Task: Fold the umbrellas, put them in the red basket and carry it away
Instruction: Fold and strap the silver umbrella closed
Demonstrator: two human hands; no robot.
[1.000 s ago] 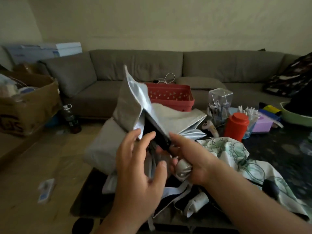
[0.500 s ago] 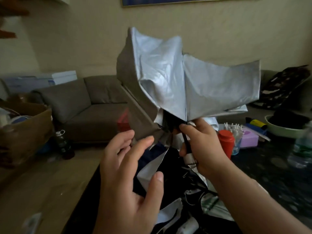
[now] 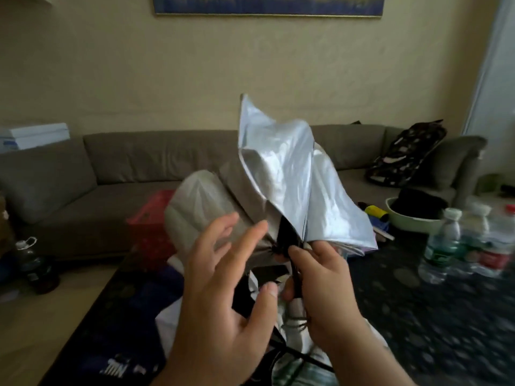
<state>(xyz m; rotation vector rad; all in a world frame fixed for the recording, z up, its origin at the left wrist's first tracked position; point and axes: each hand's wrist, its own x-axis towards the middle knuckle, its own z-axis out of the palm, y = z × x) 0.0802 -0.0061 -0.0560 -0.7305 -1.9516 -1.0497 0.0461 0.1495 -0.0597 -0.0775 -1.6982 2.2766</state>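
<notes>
gripping the dark shaft of a silver umbrella [image 3: 281, 174], the right hand [image 3: 323, 288] is seen at centre frame, fingers and thumb curled tight round the stem just below the gathered canopy. the umbrella is held upright above the dark table [image 3: 418, 307], its silvery panels bunched and partly collapsed, one pointed fold standing highest, a greyer fold slumped to the left. the left hand [image 3: 223, 291] is held just beside the canopy, fingers spread and nearly straight, thumb out; nothing is grasped by it, and whether its fingertips [image 3: 260, 228] touch the fabric cannot be told. the red basket [image 3: 152, 229] is noted behind and left of the umbrella, at the table's far left edge in front of the sofa [image 3: 125, 168]; it is partly hidden by the grey fold and blurred. more fabric, white and dark, is heaped on the table under both hands; what it belongs to cannot be made out. clear water bottles [image 3: 443, 246] are grouped at the right of the table, with a pale green bowl [image 3: 404, 221] holding something black behind them. a patterned dark bag [image 3: 409, 151] is propped on the sofa's right end. a dark bottle [image 3: 33, 263] is stood on the floor at left. a framed picture [image 3: 267, 4] is hung on the wall above.
</notes>
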